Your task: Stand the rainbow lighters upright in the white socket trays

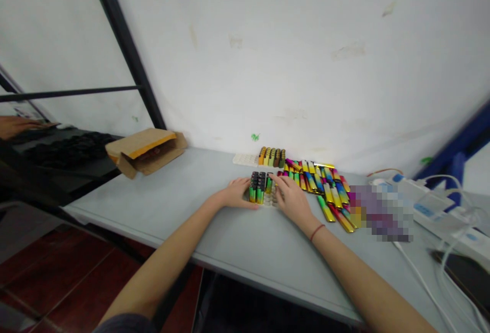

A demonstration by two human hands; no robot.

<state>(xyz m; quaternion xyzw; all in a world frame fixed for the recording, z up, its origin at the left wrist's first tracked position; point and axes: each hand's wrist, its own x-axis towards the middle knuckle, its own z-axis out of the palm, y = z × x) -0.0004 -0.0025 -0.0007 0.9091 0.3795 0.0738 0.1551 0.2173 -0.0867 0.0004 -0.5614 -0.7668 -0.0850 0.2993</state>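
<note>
Near the table's middle stands a pale pegged tray (269, 199). Shiny green-and-gold tubes with dark tops (257, 188) stand upright in rows on its left part. My left hand (238, 194) curves round the tray's left end, thumb along the front and fingers behind. My right hand (291, 196) reaches over the tray's right side, its fingertips on the top of a single upright tube (269, 184). Part of the right fingers' grip is hidden. Bare pegs show in front of this tube.
A pile of shiny multicoloured tubes (309, 181) lies to the right. Behind are another pale tray (245, 159) and a block of upright golden tubes (271, 157). An opened cardboard box (147, 150) lies left. White power strips (424, 201), cables and a dark phone-like object (463, 274) occupy the right.
</note>
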